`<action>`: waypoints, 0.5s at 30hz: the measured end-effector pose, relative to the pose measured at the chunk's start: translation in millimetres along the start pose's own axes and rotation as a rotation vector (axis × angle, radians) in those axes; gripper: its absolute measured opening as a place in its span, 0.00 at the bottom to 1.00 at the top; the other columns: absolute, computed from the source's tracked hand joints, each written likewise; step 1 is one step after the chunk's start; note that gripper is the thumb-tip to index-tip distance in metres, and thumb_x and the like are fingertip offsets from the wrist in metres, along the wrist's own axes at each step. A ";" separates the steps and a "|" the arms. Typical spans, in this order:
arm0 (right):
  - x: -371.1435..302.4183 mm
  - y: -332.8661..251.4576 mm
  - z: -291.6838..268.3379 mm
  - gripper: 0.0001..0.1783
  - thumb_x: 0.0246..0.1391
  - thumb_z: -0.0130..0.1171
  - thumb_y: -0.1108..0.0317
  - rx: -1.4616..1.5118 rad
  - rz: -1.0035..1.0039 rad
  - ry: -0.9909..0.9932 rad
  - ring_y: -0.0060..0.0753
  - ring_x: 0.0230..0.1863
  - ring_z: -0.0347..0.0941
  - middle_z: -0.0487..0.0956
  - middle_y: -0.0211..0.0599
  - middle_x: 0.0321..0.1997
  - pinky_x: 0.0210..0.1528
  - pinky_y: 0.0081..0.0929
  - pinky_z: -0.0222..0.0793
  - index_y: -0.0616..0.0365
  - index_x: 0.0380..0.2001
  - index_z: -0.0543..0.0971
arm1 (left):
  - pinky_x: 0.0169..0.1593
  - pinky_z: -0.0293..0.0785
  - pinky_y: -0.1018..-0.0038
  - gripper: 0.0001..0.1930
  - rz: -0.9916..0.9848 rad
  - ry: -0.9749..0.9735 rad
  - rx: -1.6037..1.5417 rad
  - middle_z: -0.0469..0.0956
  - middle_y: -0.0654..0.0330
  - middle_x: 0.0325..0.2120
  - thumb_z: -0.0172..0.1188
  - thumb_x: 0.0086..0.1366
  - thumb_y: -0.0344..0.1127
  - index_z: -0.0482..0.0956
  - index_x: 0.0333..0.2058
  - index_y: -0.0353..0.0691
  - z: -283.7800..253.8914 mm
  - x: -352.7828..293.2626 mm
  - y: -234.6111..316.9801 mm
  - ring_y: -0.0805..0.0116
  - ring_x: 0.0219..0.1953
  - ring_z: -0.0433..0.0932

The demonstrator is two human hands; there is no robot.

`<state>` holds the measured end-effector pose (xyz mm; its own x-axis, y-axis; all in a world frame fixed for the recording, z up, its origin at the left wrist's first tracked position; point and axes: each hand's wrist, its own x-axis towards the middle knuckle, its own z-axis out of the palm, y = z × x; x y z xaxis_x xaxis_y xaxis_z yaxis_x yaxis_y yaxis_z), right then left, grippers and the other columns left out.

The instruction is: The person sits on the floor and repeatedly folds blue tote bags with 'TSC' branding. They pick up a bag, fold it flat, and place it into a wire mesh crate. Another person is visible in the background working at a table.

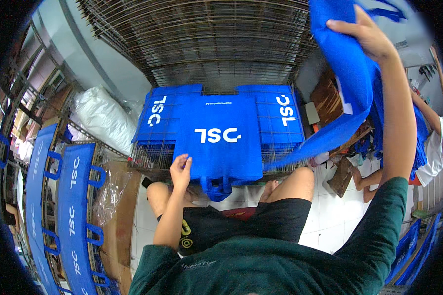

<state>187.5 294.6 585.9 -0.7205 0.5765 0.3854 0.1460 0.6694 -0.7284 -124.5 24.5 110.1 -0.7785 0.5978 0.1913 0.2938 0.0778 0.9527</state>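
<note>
High on the right, my right hand (366, 34) grips a long blue fabric bag (352, 86), which hangs and sweeps down toward the rack. In front of me a flat blue tote bag (216, 160) with white print lies on top of others, its handles toward me. My left hand (180, 171) is at that bag's left edge, fingers loosely bent with nothing seen in them; I cannot tell whether it touches the cloth. Beneath, more blue bags lie on the left (157, 128) and right (281, 130).
A tall stack of wire racks (197, 44) rises beyond the bags. To the left stand a white sack (106, 115) and racks with blue printed panels (74, 196). At right another person's arm (426, 110) shows near hanging blue fabric. A wooden block (342, 177) sits on the tiles.
</note>
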 end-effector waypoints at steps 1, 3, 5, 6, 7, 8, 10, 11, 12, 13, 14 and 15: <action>10.4 34.5 0.2 0.32 0.47 0.63 0.63 -0.034 -0.018 -0.066 0.28 0.45 0.73 0.74 0.39 0.48 0.48 0.26 0.70 0.63 0.54 0.66 | 0.39 0.71 0.77 0.11 0.006 0.024 -0.087 0.78 0.58 0.29 0.61 0.58 0.33 0.76 0.37 0.32 3.3 10.4 0.1 0.73 0.31 0.75; 16.9 44.0 13.5 0.36 0.46 0.63 0.65 -0.068 0.026 -0.164 0.30 0.47 0.71 0.73 0.39 0.50 0.51 0.29 0.68 0.61 0.58 0.62 | 0.40 0.71 0.76 0.12 0.049 0.016 -0.028 0.78 0.58 0.29 0.62 0.57 0.34 0.76 0.38 0.33 14.9 28.9 32.3 0.72 0.32 0.75; 21.1 38.6 30.0 0.37 0.45 0.63 0.67 -0.104 0.029 -0.255 0.30 0.50 0.69 0.72 0.39 0.51 0.54 0.29 0.64 0.59 0.59 0.62 | 0.39 0.71 0.76 0.13 0.127 0.061 -0.040 0.77 0.58 0.28 0.63 0.57 0.34 0.76 0.39 0.33 17.6 45.3 50.4 0.73 0.32 0.75; 22.9 35.4 34.0 0.36 0.44 0.63 0.69 -0.139 0.034 -0.285 0.30 0.51 0.68 0.72 0.39 0.52 0.56 0.29 0.62 0.58 0.59 0.62 | 0.38 0.71 0.76 0.16 0.072 0.016 -0.105 0.77 0.58 0.28 0.63 0.56 0.34 0.75 0.41 0.33 20.1 56.8 49.1 0.73 0.32 0.74; 24.9 33.5 38.2 0.36 0.44 0.62 0.71 -0.170 0.037 -0.316 0.30 0.53 0.67 0.72 0.39 0.53 0.57 0.28 0.61 0.56 0.59 0.63 | 0.38 0.70 0.78 0.18 0.045 -0.042 -0.170 0.77 0.59 0.28 0.63 0.56 0.33 0.73 0.44 0.33 21.8 65.9 52.7 0.73 0.31 0.74; 22.8 27.8 39.4 0.38 0.44 0.63 0.69 -0.174 0.053 -0.311 0.30 0.53 0.67 0.72 0.38 0.53 0.58 0.28 0.59 0.57 0.59 0.62 | 0.38 0.70 0.76 0.22 -0.028 -0.101 -0.244 0.76 0.59 0.32 0.64 0.56 0.37 0.71 0.47 0.35 28.2 71.4 66.4 0.73 0.34 0.74; 17.7 12.3 39.0 0.40 0.43 0.65 0.66 -0.179 0.076 -0.305 0.30 0.55 0.65 0.71 0.37 0.54 0.60 0.29 0.57 0.59 0.60 0.60 | 0.45 0.70 0.67 0.35 -0.160 -0.243 -0.342 0.67 0.52 0.50 0.64 0.54 0.50 0.62 0.57 0.42 29.6 83.4 84.1 0.63 0.49 0.69; 23.1 12.2 36.1 0.41 0.43 0.65 0.64 -0.192 0.031 -0.334 0.29 0.55 0.65 0.71 0.37 0.55 0.60 0.28 0.57 0.59 0.60 0.60 | 0.49 0.67 0.63 0.38 -0.191 -0.282 -0.395 0.63 0.50 0.54 0.63 0.54 0.51 0.57 0.59 0.43 26.3 90.2 89.1 0.59 0.54 0.65; 26.8 10.9 33.9 0.41 0.43 0.65 0.63 -0.216 0.016 -0.311 0.29 0.55 0.65 0.71 0.37 0.55 0.60 0.28 0.57 0.59 0.60 0.60 | 0.54 0.64 0.59 0.41 -0.222 -0.318 -0.447 0.58 0.48 0.58 0.63 0.54 0.52 0.53 0.62 0.45 21.5 97.8 92.4 0.56 0.59 0.60; 27.7 2.7 27.9 0.41 0.43 0.65 0.62 -0.257 0.008 -0.278 0.29 0.55 0.65 0.71 0.37 0.55 0.60 0.28 0.57 0.59 0.60 0.60 | 0.56 0.60 0.57 0.43 -0.200 -0.332 -0.494 0.54 0.48 0.60 0.62 0.54 0.53 0.50 0.63 0.46 19.7 109.3 95.1 0.56 0.61 0.56; 27.0 -5.0 22.2 0.41 0.43 0.65 0.62 -0.300 0.004 -0.238 0.29 0.55 0.65 0.70 0.37 0.55 0.60 0.28 0.57 0.59 0.60 0.60 | 0.59 0.56 0.54 0.44 -0.177 -0.354 -0.541 0.50 0.48 0.62 0.62 0.54 0.53 0.47 0.64 0.47 19.8 121.9 98.6 0.55 0.64 0.51; 25.0 -14.0 20.9 0.41 0.43 0.64 0.61 -0.338 -0.029 -0.179 0.29 0.54 0.66 0.71 0.37 0.55 0.59 0.27 0.57 0.59 0.60 0.60 | 0.59 0.56 0.54 0.44 -0.113 -0.350 -0.595 0.48 0.48 0.63 0.62 0.55 0.52 0.47 0.64 0.49 16.6 134.1 101.7 0.55 0.64 0.50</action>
<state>153.3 289.8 593.9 -0.8301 0.4840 0.2768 0.3175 0.8185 -0.4788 -189.8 125.8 228.8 -0.5326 0.8414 0.0915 -0.2100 -0.2361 0.9488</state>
